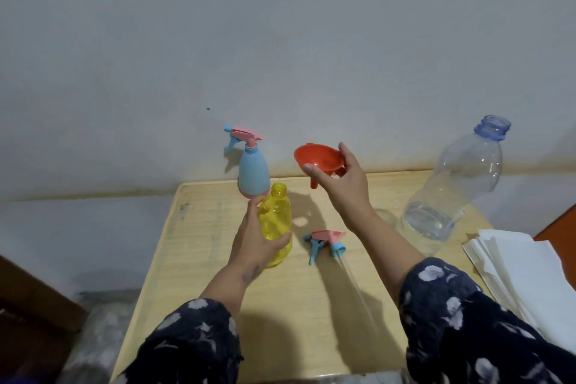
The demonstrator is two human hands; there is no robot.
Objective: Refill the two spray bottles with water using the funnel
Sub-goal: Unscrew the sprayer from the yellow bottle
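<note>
Yellow spray bottle (276,224), uncapped, stands near the surface's (218,284) far edge, gripped by the left hand (258,237). Right hand (341,184) holds the red funnel (316,159) aloft just beside it.

Dim, even indoor light falls from above and slightly right, casting soft shadows of both arms and the red funnel (319,160) leftward onto the pale wooden table (199,259), while the wide-angle lens bends the table edges and the whole picture is slightly soft.
</note>
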